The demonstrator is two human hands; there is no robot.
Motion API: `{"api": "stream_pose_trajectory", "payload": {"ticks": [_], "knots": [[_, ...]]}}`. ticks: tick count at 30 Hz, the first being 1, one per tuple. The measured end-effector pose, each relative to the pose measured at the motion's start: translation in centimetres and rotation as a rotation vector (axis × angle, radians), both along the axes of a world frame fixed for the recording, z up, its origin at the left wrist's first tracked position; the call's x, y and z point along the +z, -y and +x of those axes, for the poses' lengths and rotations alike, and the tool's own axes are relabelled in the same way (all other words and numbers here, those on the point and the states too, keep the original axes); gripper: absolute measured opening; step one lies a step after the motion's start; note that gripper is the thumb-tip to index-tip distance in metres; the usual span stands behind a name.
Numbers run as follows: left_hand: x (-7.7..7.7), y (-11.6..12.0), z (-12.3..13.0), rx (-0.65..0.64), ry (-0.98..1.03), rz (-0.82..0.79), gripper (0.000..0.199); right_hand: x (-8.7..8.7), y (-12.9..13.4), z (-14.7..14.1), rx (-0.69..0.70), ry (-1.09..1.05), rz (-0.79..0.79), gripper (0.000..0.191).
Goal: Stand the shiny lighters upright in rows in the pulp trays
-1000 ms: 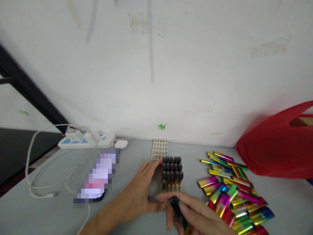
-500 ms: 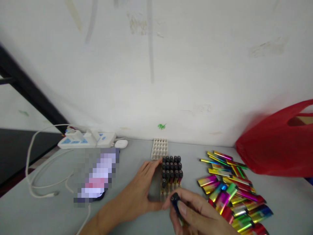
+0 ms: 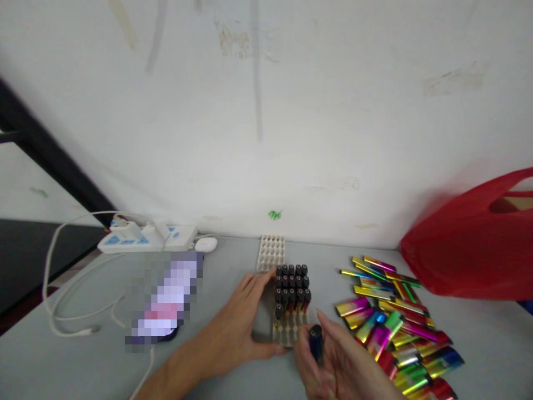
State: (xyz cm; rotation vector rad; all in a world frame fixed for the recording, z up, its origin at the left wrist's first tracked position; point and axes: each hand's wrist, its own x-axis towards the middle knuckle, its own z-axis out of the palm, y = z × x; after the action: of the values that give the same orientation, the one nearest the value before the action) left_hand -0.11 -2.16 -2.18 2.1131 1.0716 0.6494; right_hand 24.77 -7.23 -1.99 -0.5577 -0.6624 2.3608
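Observation:
My left hand [image 3: 233, 328] grips a pale tray [image 3: 291, 335] along its left side, fingers at the far corner and thumb at the near end. Upright in the tray, filling its far rows, stand several lighters [image 3: 292, 281] with black ends up; one more is in the left slot of the following row. The nearer slots show bare. My right hand [image 3: 333, 361], just right of the tray's near end, is closed around a lighter [image 3: 316, 339] with a dark end upward; the palm and fingers hide its lower part.
Loose shiny metallic lighters [image 3: 391, 333] lie piled to the right. A red bag [image 3: 466, 255] stands behind them. A second pale tray [image 3: 271, 253] lies near the wall. On the left are a phone [image 3: 170, 300], a power strip [image 3: 179, 238], a white case [image 3: 206, 244] and cables.
My right hand has turned, bringing the lighter slightly right and more upright, with its thumb lifted off. My left hand keeps its place on the tray.

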Motion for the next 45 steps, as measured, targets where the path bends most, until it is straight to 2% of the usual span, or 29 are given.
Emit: {"api": "stream_pose_trajectory", "payload": {"ticks": [3, 8, 12, 19, 24, 33, 40, 45], "knots": [[0.0, 0.0, 0.0, -0.003, -0.006, 0.008, 0.129, 0.3, -0.4, 0.2, 0.015, 0.018, 0.01, 0.068], [-0.1, 0.2, -0.2, -0.012, 0.002, 0.029, 0.127, 1.7, -0.3, 0.4, 0.015, 0.065, -0.072, 0.069], [-0.2, 0.1, -0.1, -0.017, -0.015, 0.021, 0.127, 2.1, -0.5, 0.4, 0.024, 0.117, -0.122, 0.074], [-0.2, 0.0, -0.1, -0.002, -0.01, 0.024, 0.127, 2.2, -0.6, 0.3, -0.049, 0.162, -0.194, 0.075], [-0.6, 0.0, -0.4, 0.002, -0.006, 0.011, 0.129, 2.1, -0.7, 0.4, -0.009, 0.125, -0.208, 0.076], [-0.8, -0.1, -0.5, -0.003, 0.01, 0.022, 0.131, 1.6, -0.7, 0.6, -0.005, 0.013, -0.11, 0.075], [-1.0, -0.1, -0.5, -0.007, 0.002, 0.028, 0.131, 2.1, -0.8, 0.1, -0.005, 0.077, -0.125, 0.076], [-0.7, 0.0, -0.5, -0.003, -0.004, 0.03, 0.129, 1.3, -0.7, 0.0, -0.037, 0.132, -0.139, 0.074]]}}
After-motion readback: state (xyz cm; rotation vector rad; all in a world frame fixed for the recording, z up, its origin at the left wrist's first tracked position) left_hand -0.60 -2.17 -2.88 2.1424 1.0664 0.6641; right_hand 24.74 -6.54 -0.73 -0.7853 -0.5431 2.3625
